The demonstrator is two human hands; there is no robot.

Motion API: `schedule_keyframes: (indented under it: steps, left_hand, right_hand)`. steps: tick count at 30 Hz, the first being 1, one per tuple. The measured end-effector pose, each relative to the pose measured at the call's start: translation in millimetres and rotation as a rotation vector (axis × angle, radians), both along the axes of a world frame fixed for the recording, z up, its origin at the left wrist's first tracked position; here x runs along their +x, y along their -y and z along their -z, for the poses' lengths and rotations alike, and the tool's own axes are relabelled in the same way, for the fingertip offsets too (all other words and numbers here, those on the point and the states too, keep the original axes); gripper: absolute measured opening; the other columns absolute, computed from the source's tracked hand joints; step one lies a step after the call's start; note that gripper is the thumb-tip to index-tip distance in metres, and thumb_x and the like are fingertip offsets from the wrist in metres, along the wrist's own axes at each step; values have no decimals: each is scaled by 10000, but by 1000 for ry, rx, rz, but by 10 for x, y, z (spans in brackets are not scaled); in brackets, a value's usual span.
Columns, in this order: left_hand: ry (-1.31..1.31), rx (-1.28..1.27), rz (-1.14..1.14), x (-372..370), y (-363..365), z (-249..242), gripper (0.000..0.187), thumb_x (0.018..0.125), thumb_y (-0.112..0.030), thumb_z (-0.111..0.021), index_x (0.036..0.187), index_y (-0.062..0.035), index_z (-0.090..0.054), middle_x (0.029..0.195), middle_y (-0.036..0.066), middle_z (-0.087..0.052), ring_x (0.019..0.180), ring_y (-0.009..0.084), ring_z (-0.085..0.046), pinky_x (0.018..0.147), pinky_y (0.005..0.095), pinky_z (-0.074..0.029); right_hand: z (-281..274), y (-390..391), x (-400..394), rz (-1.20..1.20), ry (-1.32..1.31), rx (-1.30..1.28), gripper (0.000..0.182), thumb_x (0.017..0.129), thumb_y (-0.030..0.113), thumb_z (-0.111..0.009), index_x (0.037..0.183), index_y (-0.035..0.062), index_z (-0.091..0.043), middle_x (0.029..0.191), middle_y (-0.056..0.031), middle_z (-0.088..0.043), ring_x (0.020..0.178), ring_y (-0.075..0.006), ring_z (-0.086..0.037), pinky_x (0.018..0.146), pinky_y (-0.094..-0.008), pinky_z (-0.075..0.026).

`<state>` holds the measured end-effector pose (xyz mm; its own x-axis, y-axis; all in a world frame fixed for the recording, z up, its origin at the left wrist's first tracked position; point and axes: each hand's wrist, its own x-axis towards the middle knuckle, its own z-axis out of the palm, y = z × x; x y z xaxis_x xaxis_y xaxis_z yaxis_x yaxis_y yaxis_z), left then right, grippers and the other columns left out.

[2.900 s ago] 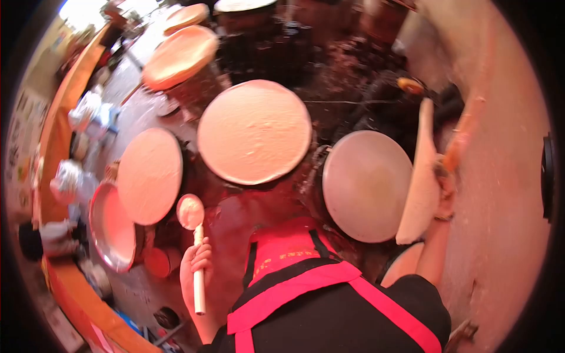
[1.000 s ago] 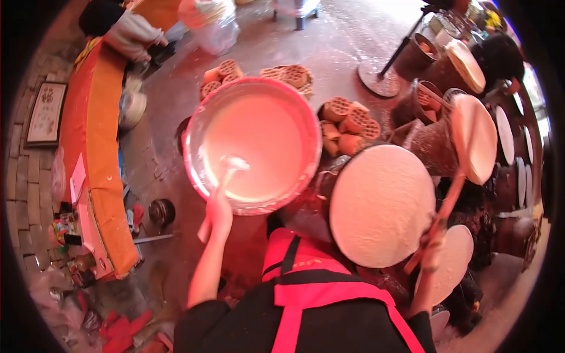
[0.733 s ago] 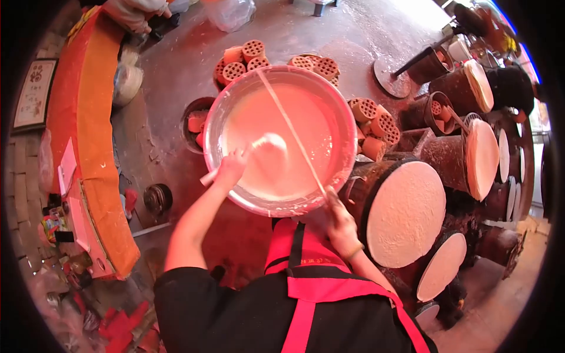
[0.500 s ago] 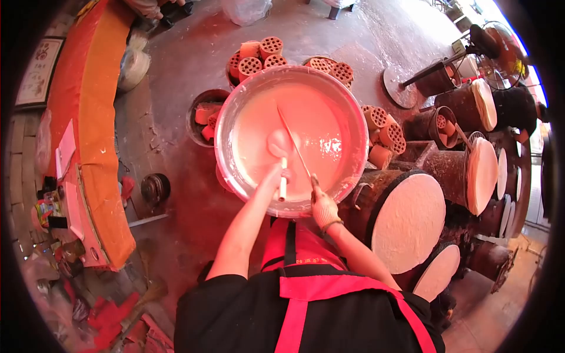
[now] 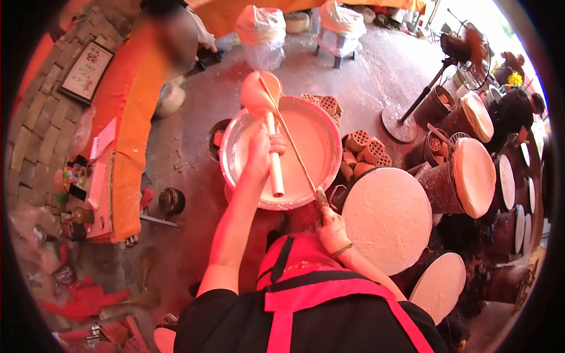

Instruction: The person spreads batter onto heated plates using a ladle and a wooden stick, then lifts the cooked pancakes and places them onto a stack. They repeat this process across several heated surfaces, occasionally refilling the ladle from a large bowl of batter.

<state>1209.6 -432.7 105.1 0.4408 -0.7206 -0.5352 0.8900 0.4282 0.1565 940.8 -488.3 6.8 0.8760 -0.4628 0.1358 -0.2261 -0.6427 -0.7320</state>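
Note:
My bare left hand [image 5: 268,146] is wrapped round the pale handle of a ladle [image 5: 258,94], whose round bowl is up at the far rim of a wide basin [image 5: 336,138]. Pale liquid [image 5: 306,141] fills much of the basin. In my gloved right hand [image 5: 331,226], near the basin's near right edge, is the lower end of a long thin stick [image 5: 296,141]. The stick's upper end lies across the ladle's bowl. Whether it touches the bowl's surface is hard to tell.
Drums with round pale tops [image 5: 386,220] stand close on the right. Perforated cylinders [image 5: 374,150] lie beside the basin. A fan [image 5: 465,47] is at the back right. An orange-covered table [image 5: 132,129] runs along the left. Another person's arm [image 5: 203,32] shows at the top left.
My left hand has lifted the ladle out of the liquid and moved it away from me. The stick has come over its bowl. The view has tilted up, showing more background.

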Motion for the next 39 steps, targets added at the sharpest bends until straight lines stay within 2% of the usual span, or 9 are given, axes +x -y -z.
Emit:
schedule_keyframes:
  steps: [4, 10, 17, 20, 30, 34, 35, 38, 39]
  left_hand:
    - [528, 183, 18, -236, -148, -1189, 204, 1002, -386, -409, 961, -189, -374, 595, -47, -305, 427, 28, -286, 327, 174, -221]
    - [1122, 485, 56, -258, -554, -2061, 364, 960, -463, -485, 989, -102, -451, 563, -66, -300, 403, 14, -279, 346, 172, -214]
    - [238, 425, 703, -268, -796, -1114, 361, 994, -370, -443, 959, -12, -420, 595, -35, -355, 424, 25, -335, 322, 158, -291]
    - [108, 440, 883, -722, -971, -738, 352, 1006, -349, -418, 994, 2, -422, 630, -23, -368, 447, 25, -344, 331, 151, -294]
    - [154, 505, 1862, -3432, -731, -709, 150, 983, -183, -460, 970, -35, -436, 632, -34, -352, 459, 22, -319, 348, 141, -253]
    - [171, 403, 2277, -5092, -487, -924, 95, 941, -127, -473, 959, -34, -469, 629, -42, -365, 452, 22, -335, 349, 162, -270]
    - [213, 354, 2360, -5547, -448, -964, 88, 932, -119, -476, 956, -34, -477, 625, -44, -367, 450, 22, -339, 351, 167, -272]
    - [724, -136, 2532, -7006, -281, -909, 79, 910, -113, -483, 946, -48, -510, 647, -36, -421, 456, 40, -377, 384, 185, -298]
    - [1271, -350, 2368, -7474, -371, -1032, 86, 902, -108, -512, 967, -54, -497, 669, -23, -441, 468, 59, -398, 400, 205, -334]
  right_hand:
    - [-562, 188, -140, -32, 81, -42, 762, 804, -5, -539, 1482, 202, -259, 1268, -149, -561, 816, -361, -642, 680, -446, -522]
    - [-1103, 332, -189, 114, 494, -266, 733, 820, 14, -540, 1472, 241, -294, 1013, -139, -621, 712, -322, -620, 597, -403, -511]
    - [-728, -412, -569, 289, -63, -364, 730, 849, 75, -536, 1492, 240, -235, 1075, -171, -587, 779, -345, -630, 665, -466, -509]
    - [-322, -915, -1314, 358, 212, -318, 713, 849, 70, -541, 1486, 206, -251, 1122, -179, -595, 778, -341, -631, 640, -452, -512]
    - [71, -2947, -4132, 1177, 122, -287, 562, 866, 35, -537, 1405, 61, -380, 900, -200, -593, 732, -372, -603, 604, -436, -500]
    - [-9, -3680, -5130, 1533, 182, -294, 416, 952, 197, -525, 1313, -4, -478, 1011, -217, -621, 834, -345, -643, 736, -378, -517]
    - [-188, -3838, -5359, 1610, 273, 32, 459, 982, 327, -482, 1273, -27, -507, 1037, -218, -635, 903, -307, -660, 790, -356, -509]
    - [-525, -4024, -6163, 1631, 306, 265, 448, 985, 325, -471, 1292, -1, -502, 1043, -193, -642, 880, -296, -666, 757, -345, -520]
    - [-615, -3959, -6444, 1646, 283, -15, 421, 977, 298, -486, 1296, 23, -507, 1019, -174, -642, 839, -299, -660, 728, -353, -521]
